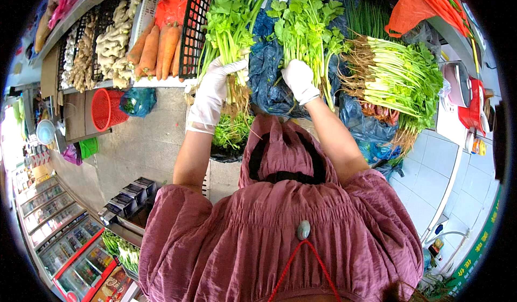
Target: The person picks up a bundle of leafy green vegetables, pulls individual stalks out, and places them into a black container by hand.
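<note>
My left hand [213, 90], in a white glove, is closed around a bunch of leafy Chinese celery [230, 33], its brown roots hanging below my fingers. Over the blue plastic sheet [264, 63], my white-gloved right hand [299, 80] is curled around stems at the lower end of a second, looser celery bunch [303, 27]. Some of that bunch's stalks run down to the right of my hand, outside the grip. My right fingertips are hidden. Below my left hand, more greens [232, 132] sit in a dark bag.
A large stack of rooted celery [396, 78] lies to the right. On the left, beyond a black plastic crate [196, 27], are carrots [155, 53] and ginger [117, 39]. A red basket [107, 110] stands lower left. An orange-red bag [424, 7] hangs upper right.
</note>
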